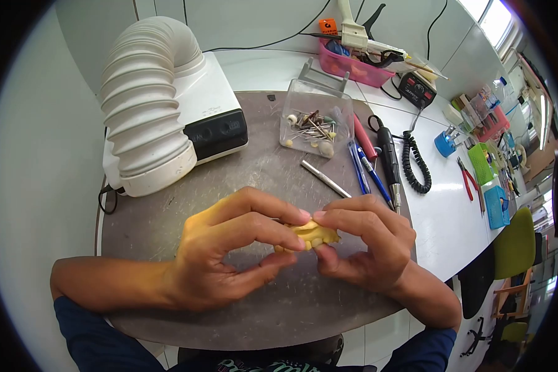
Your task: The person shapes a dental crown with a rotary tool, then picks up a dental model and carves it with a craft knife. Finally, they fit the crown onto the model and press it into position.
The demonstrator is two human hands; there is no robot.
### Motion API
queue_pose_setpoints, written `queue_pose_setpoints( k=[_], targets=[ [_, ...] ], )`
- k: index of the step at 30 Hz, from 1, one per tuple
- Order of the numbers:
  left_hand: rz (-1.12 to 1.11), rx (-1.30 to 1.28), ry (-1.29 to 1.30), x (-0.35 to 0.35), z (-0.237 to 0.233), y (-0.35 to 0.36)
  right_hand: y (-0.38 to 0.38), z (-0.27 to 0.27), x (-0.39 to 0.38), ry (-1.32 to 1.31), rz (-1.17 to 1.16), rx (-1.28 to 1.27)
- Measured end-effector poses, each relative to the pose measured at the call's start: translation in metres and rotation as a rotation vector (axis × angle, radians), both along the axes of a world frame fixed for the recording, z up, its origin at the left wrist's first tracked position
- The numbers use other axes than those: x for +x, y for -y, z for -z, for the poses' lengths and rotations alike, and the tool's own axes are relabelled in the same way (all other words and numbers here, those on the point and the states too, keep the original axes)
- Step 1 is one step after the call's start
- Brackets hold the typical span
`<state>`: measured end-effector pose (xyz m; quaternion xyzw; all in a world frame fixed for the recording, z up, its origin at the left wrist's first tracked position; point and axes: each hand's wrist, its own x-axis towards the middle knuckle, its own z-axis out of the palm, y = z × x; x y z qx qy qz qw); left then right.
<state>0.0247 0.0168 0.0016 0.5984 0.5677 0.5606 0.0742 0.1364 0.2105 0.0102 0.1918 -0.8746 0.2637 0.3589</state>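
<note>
**Both hands closed on a small yellow cast**

Fingers hid most of the yellow tooth cast (316, 234); only its middle showed, so its full shape was hard to make out. The left hand (229, 248) had its grip closed on the cast's left end, and the right hand (369, 248) had its grip closed on the right end. The cast was held just above the grey mat (167, 211) near the desk's (440, 223) near edge. Its long axis ran left to right, with the lumpy side towards the person. Writing on the control box (416, 90) by the far edge was too small to read, and the print on the shirt (273, 366) was cut off.
</note>
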Motion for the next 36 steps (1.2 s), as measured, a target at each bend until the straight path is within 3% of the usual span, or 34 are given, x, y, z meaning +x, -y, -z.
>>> queue_pose_setpoints(
  k=[11, 13, 23, 26, 28, 29, 31, 32, 34, 36],
  targets=[
    [0.021, 0.098, 0.095, 0.008, 0.009, -0.002, -0.004, 0.002, -0.001, -0.125, -0.074, 0.141],
    [0.031, 0.127, -0.029, 0.005, 0.008, -0.002, -0.004, 0.002, -0.001, -0.149, -0.076, 0.158],
    [0.026, 0.143, -0.087, 0.003, 0.007, -0.003, -0.004, 0.002, 0.0, -0.148, -0.086, 0.178],
    [0.007, 0.077, -0.046, 0.004, 0.005, -0.002, 0.002, -0.002, 0.001, -0.054, -0.041, 0.055],
    [-0.021, 0.011, 0.202, 0.006, 0.008, -0.004, 0.005, -0.003, -0.002, 0.107, -0.011, -0.106],
    [-0.025, 0.013, 0.201, 0.006, 0.007, -0.005, 0.006, -0.001, -0.003, 0.106, -0.016, -0.103],
    [-0.026, -0.093, 0.608, 0.003, 0.006, -0.007, 0.007, 0.005, -0.005, 0.478, -0.026, -0.503],
    [-0.029, -0.092, 0.609, 0.001, 0.006, -0.007, 0.007, 0.004, -0.006, 0.479, -0.029, -0.501],
    [-0.028, -0.15, 0.705, -0.004, 0.006, -0.008, 0.007, 0.0, -0.006, 0.767, -0.033, -0.837],
    [-0.032, -0.177, 0.755, -0.008, 0.006, -0.008, 0.006, -0.003, -0.008, 0.841, -0.067, -0.895]
  ],
)
